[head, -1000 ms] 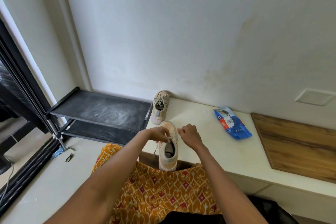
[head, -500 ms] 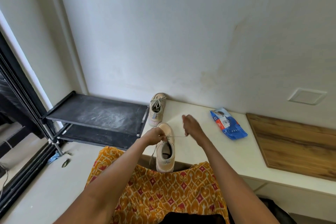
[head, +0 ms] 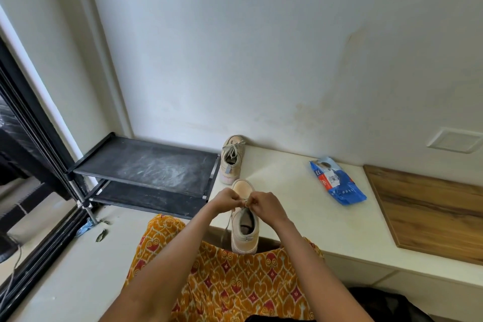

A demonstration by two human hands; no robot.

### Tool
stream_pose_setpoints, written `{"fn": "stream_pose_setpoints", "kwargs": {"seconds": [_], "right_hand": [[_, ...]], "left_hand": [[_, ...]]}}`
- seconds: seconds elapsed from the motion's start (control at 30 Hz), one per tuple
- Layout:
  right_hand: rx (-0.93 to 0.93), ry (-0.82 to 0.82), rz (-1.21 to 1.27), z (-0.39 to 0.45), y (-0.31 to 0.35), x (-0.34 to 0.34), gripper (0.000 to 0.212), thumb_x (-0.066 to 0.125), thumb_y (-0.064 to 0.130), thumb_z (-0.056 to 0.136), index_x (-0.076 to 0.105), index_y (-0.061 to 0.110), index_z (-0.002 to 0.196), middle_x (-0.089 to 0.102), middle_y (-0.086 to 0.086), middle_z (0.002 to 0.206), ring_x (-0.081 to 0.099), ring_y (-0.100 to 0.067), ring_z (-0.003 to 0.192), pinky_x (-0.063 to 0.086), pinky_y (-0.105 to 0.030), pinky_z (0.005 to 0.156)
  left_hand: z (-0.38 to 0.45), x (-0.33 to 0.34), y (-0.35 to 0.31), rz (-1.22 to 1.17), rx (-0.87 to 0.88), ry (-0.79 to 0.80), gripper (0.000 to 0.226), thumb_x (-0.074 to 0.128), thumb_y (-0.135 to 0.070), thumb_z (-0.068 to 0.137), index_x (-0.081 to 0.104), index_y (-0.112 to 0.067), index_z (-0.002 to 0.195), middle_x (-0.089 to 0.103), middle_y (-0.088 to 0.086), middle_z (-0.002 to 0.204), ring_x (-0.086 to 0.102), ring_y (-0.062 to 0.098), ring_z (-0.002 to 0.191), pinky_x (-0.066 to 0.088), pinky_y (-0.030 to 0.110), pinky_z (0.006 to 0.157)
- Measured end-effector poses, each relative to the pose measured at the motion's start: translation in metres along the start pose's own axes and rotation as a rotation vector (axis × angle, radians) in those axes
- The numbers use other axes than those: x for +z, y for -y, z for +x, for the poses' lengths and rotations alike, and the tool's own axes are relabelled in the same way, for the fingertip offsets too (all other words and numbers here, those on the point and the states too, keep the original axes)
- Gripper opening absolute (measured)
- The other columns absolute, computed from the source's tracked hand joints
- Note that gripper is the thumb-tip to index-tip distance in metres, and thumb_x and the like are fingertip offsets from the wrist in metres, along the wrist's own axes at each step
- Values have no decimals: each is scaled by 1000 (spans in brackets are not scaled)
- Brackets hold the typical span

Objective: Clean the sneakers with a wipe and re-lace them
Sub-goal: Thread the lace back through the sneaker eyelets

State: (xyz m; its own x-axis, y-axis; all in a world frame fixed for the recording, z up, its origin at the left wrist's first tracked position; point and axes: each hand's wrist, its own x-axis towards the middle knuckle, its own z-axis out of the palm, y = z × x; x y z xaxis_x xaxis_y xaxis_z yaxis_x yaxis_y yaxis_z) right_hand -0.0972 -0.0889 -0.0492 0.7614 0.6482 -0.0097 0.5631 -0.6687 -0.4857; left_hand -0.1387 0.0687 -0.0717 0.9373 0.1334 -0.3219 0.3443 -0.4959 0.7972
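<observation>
I am watching the near sneaker [head: 244, 227] lying on the ledge [head: 287, 206], long axis pointing away, both hands meeting over its eyelets, left hand [head: 226, 199] and right hand [head: 264, 206] equally near, pinching its lace [head: 228, 225].

The near sneaker [head: 244, 232] looks like soft matt cloth with a smooth toe. The wipe pack [head: 337, 181] is shiny blue plastic. The board [head: 428, 214] is smooth wood with dark stripes. The rack [head: 146, 165] has matt black cloth shelves, dusty white, on shiny metal poles.
</observation>
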Motion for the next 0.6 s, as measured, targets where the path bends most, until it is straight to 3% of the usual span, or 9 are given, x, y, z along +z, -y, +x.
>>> {"fn": "stream_pose_setpoints", "kwargs": {"seconds": [0.07, 0.2, 0.3, 0.47, 0.53, 0.6], "right_hand": [[-17, -27, -32, 1, -1, 2, 10, 60, 20, 87, 63, 14, 95, 71, -8, 95, 66, -27, 88, 49, -33, 71], [-74, -26, -56, -1, -1, 6, 16, 55, 18, 90, 69, 14, 95, 72, -8, 94, 65, -26, 86, 48, -32, 70], [-80, -2, 36, -5, -6, 6, 18, 54, 14, 90, 71, 13, 94, 70, -5, 98, 64, -21, 88, 50, -30, 75], [161, -55, 326, -7, -18, 1, 8, 53, 26, 91, 56, 21, 96, 64, 0, 87, 61, -18, 73, 54, -31, 65], [186, 55, 306, -7, -19, -4, 19, 52, 32, 93, 58, 21, 108, 61, 1, 87, 59, -16, 73, 49, -23, 60], [126, 174, 162, -4, -18, -7, 23, 58, 34, 91, 63, 17, 105, 61, 0, 91, 56, -14, 80, 43, -23, 65]], "left_hand": [[-2, -1, 3, -52, 2, 8, 25, 64, -20, 87, 69, 3, 97, 65, 1, 87, 56, 6, 71, 49, 18, 68], [-1, 0, 5, -109, -27, 1, 22, 63, -18, 88, 70, 1, 96, 65, 0, 84, 55, 4, 68, 46, 12, 60], [3, 4, 5, -128, -56, -20, 17, 64, -18, 86, 70, -2, 88, 65, 2, 78, 56, 7, 66, 49, 17, 63], [6, 7, 3, -38, -26, -57, 12, 66, -21, 84, 67, -14, 75, 68, 3, 82, 57, 11, 71, 49, 26, 71], [6, 7, 3, -22, -27, -56, 12, 66, -23, 84, 66, -16, 74, 68, 6, 87, 58, 12, 73, 50, 28, 73], [5, 6, 3, -5, -33, -61, 12, 66, -24, 83, 67, -14, 77, 68, 6, 86, 58, 14, 75, 51, 32, 75]]}}
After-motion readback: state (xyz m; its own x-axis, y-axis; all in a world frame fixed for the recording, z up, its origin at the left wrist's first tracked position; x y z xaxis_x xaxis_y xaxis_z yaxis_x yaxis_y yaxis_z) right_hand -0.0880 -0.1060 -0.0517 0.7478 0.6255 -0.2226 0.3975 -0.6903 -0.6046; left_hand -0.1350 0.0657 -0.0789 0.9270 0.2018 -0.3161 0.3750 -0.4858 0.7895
